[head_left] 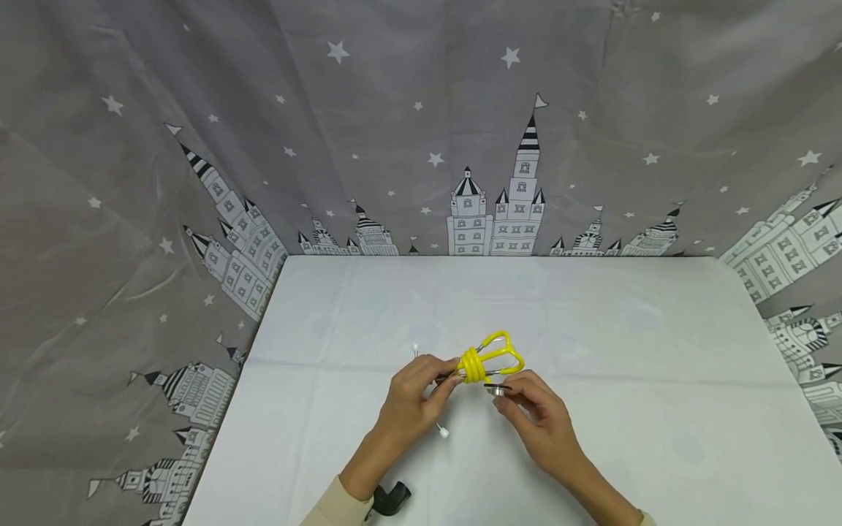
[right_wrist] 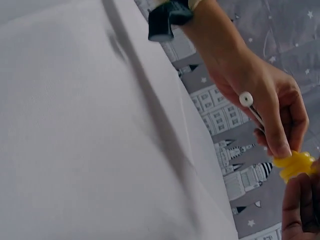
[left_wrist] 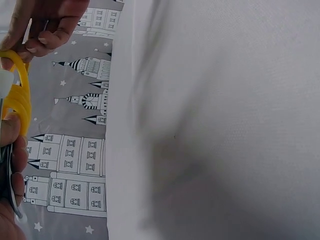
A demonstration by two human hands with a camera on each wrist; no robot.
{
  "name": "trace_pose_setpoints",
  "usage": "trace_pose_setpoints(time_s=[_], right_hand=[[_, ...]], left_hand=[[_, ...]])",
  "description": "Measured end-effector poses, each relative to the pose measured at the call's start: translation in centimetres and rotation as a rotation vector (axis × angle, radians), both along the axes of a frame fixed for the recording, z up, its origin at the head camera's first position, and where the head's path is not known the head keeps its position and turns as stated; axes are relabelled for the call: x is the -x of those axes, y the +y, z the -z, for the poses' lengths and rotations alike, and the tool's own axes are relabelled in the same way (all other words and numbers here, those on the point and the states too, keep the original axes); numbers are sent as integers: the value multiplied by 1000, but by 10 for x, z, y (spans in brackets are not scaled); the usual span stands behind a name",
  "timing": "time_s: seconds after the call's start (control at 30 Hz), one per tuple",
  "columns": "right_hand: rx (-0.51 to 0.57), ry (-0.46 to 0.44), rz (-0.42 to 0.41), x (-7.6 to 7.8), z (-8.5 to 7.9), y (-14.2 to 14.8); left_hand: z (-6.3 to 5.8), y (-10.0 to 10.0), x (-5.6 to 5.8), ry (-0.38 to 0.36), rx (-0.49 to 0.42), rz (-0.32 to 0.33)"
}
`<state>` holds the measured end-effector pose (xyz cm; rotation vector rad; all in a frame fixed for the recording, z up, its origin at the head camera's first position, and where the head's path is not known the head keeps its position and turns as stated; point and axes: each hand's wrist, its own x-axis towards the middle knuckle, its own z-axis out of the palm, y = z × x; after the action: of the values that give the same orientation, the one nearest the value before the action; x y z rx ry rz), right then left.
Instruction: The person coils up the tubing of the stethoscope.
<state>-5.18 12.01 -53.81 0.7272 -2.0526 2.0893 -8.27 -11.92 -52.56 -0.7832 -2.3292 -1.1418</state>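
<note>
A stethoscope with yellow tubing (head_left: 472,365) is held above the white table, its tubing wound in several turns round the middle and looped at the far end. My left hand (head_left: 411,391) pinches the metal ear tubes beside the windings. White eartips (head_left: 444,432) stick out on both sides of that hand; one eartip (right_wrist: 246,99) also shows in the right wrist view. Between thumb and fingers, my right hand (head_left: 542,420) holds the round metal chest piece (head_left: 497,390) close under the coil. In the left wrist view the yellow coil (left_wrist: 19,102) is cut off by the frame edge.
The table (head_left: 625,321) has a white cover with faint creases. Behind it and at its sides hangs a grey curtain (head_left: 395,88) printed with castles and stars. A black device (head_left: 391,500) is worn at my left wrist.
</note>
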Motion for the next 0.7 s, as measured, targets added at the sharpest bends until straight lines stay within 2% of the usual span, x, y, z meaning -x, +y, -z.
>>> trace_pose_setpoints(time_s=[0.1, 0.33, 0.5, 0.7], right_hand=[[45, -103, -14, -2, 1, -2], [66, -389, 43, -3, -3, -6], [90, -502, 47, 0, -5, -8], [178, -614, 17, 3, -8, -8]], left_hand=[[1, 1, 0, 14, 5, 4], [2, 3, 1, 40, -8, -4], [2, 6, 2, 55, -24, -20], [2, 8, 2, 63, -25, -36]])
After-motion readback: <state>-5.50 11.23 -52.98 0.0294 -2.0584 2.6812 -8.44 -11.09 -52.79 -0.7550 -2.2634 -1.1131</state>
